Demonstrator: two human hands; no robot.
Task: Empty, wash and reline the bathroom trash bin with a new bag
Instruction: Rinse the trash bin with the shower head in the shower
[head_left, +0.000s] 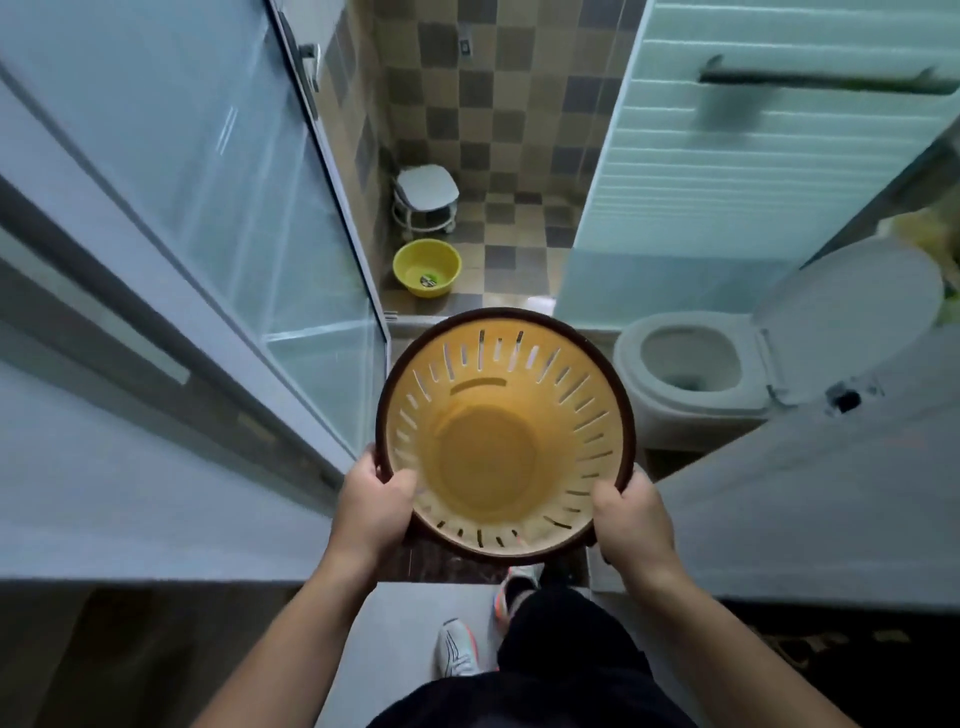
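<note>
At the bathroom threshold, you hold the empty trash bin (506, 435) level, left hand (378, 501) grasping its rim at eight o'clock, right hand (630, 512) at four. Keep both grips firm; carry it toward the tiled shower floor (511, 228) at twelve for washing.

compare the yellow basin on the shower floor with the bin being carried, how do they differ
The basin sits on the tiled floor untouched; the bin is held in the air, the left hand and right hand each gripping its rim. The basin's walls are solid bright yellow; the bin's are duller yellow-orange, pierced by slots, under a dark brown rim. The basin has a dark label inside; the bin's bottom is bare. Both are round, open-topped and appear empty.
</note>
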